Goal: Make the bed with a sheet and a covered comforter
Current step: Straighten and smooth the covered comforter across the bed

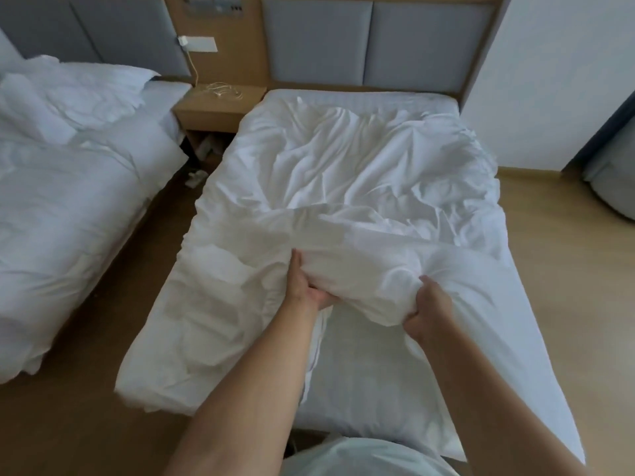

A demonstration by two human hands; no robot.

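A person stands at the foot of a bed (371, 97) and gathers a white comforter (360, 173) in both hands. The left hand (305, 286) cups the bunched fabric from below, thumb laid up over the fold. The right hand (426, 310) has its fingers curled tight into the same bundle, just beside the left.

The comforter lies crumpled across the middle of the bed, spills over the left edge and leaves a bare strip at the head. The sheet (395, 372) shows smooth and flat at the foot and along the right edge.

The step in hand appears to be pulling the comforter toward the foot to spread it. Done well, this likely calls for moving the hands apart toward the foot corners before drawing back, so the cover opens flat rather than dragging as a lump. A lift and shake would likely settle the filling, and the overhang at the left edge needs shifting toward the right edge without ruffling the sheet.

No brand, label or writing can be read; a wall panel above the headboard (378, 42) is too blurred to tell.
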